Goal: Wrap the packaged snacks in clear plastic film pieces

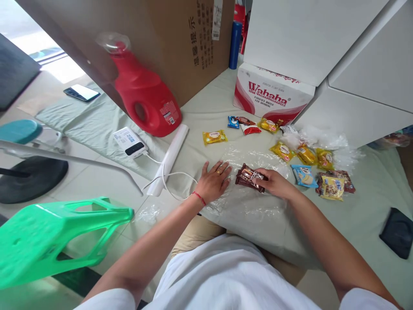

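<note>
My right hand [272, 183] grips the right end of a dark brown packaged snack [248, 177], its thumb on top. Flat on a clear plastic sheet [226, 204] lies my left hand [213, 180], fingers outstretched and apart from the snack. A yellow snack packet [215, 137] rests beyond the left hand. To the right of my right hand are a light blue packet [303, 175] and a yellow packet [332, 187], the latter overlapping brown ones. Further yellow packets [282, 151] sit near crumpled clear plastic [325, 133].
A red detergent jug [151, 94] stands against a cardboard box [167, 38]. A white tube [169, 161], a power bank [130, 142] and its cable are at left. The green stool [41, 232] lies front left. A Wahaha carton [271, 94] is at the back.
</note>
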Demonstrator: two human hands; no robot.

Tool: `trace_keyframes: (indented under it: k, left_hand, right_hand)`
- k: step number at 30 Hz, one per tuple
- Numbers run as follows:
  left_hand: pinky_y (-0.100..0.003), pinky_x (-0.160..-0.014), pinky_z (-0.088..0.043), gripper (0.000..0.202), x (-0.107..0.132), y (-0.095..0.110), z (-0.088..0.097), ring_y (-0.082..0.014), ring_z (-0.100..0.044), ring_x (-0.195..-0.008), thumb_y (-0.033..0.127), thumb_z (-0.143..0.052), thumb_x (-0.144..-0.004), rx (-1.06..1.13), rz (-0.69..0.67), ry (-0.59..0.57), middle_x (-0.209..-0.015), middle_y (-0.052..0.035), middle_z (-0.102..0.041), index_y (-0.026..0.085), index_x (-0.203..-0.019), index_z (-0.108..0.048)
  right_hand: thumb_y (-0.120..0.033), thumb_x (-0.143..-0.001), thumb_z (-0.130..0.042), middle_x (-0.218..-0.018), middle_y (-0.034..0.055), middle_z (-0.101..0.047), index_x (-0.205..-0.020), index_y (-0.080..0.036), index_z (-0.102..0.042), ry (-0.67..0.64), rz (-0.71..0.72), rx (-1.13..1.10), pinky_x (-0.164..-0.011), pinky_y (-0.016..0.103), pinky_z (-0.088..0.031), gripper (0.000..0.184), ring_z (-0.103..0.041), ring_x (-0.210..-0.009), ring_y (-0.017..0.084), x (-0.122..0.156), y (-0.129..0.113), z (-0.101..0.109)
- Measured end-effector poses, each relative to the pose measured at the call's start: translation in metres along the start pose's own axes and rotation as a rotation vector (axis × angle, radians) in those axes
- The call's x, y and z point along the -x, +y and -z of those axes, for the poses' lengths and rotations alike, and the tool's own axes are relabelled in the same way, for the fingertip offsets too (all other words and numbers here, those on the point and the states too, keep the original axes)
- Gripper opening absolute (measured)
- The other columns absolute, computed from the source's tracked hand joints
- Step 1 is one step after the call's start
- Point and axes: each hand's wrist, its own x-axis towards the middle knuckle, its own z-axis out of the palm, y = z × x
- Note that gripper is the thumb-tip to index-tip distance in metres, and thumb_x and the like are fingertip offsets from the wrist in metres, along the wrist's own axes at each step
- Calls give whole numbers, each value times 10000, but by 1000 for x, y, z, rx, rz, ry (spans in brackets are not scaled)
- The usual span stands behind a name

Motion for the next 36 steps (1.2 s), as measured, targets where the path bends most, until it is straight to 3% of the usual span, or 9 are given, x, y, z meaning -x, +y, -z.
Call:
trace_keyframes:
  k: [3,7,13,16,19,23,25,29,36]
  left_hand:
    - [-689,-1270,-145,531,0,0,-1,-309,-355,-1564,422,-332,-1081,2,-4,9,-1662,-71,-440,302,-1583,-452]
    - [-683,-1271,-147,524,0,0,-1,-306,-355,-1564,419,-335,-1081,2,-2,14,-1661,-66,-442,313,-1579,-456]
    - [-685,-1267,-154,526,1,0,0,-306,-353,-1566,420,-330,-1083,1,-11,18,-1662,-65,-440,310,-1583,-450]
    - [-669,-1275,-147,523,1,0,-1,-299,-350,-1568,418,-333,-1082,-1,-3,25,-1660,-62,-445,324,-1584,-449]
    - [-660,-1278,-143,521,1,0,-1,-294,-347,-1570,425,-326,-1085,1,-4,21,-1660,-59,-443,324,-1580,-451]
    - [-670,-1274,-148,520,1,0,-1,-303,-350,-1568,420,-341,-1080,8,-3,23,-1662,-61,-441,316,-1577,-456]
    - [-678,-1271,-154,519,1,0,-1,-307,-354,-1565,416,-346,-1079,10,1,21,-1662,-63,-440,309,-1574,-461]
    - [-703,-1257,-164,519,0,0,-1,-310,-357,-1562,411,-334,-1084,9,1,9,-1668,-69,-428,280,-1568,-467]
    - [-699,-1263,-159,514,1,1,1,-306,-359,-1563,412,-345,-1081,23,6,6,-1662,-65,-439,287,-1564,-471]
  right_hand:
    - [-485,-933,-619,-1069,53,-765,-1206,-224,-753,66,68,208,-908,367,-505,401,-670,-995,247,-12,4,-7]
    - [-439,-862,-718,-1213,123,-710,-1147,-231,-811,321,127,454,-1083,495,-404,364,-561,-1219,324,-20,14,-8]
    - [-451,-1009,-569,-1113,98,-704,-1208,-305,-790,526,301,483,-1016,485,-450,331,-562,-1082,287,-6,12,-12]
    - [-452,-1035,-525,-1265,130,-674,-1304,-281,-749,436,354,697,-986,504,-447,390,-530,-1105,312,6,15,-28]
    - [-554,-1005,-558,-1406,141,-616,-1443,-255,-644,313,360,806,-991,519,-435,538,-521,-1120,331,14,22,-39]
    - [-564,-977,-594,-1436,149,-594,-1531,-224,-529,335,274,763,-1046,513,-400,653,-504,-1177,344,6,22,-31]
    - [-542,-923,-683,-1368,152,-630,-1491,-207,-559,255,222,740,-1023,490,-408,671,-516,-1158,341,-5,14,-24]
    - [-393,-856,-773,-1194,123,-674,-1330,-217,-666,85,158,790,-935,430,-419,517,-525,-1110,317,-20,-5,-19]
    - [-299,-860,-709,-1197,137,-667,-1297,-198,-656,70,214,911,-924,447,-398,452,-510,-1149,339,-12,-14,-19]
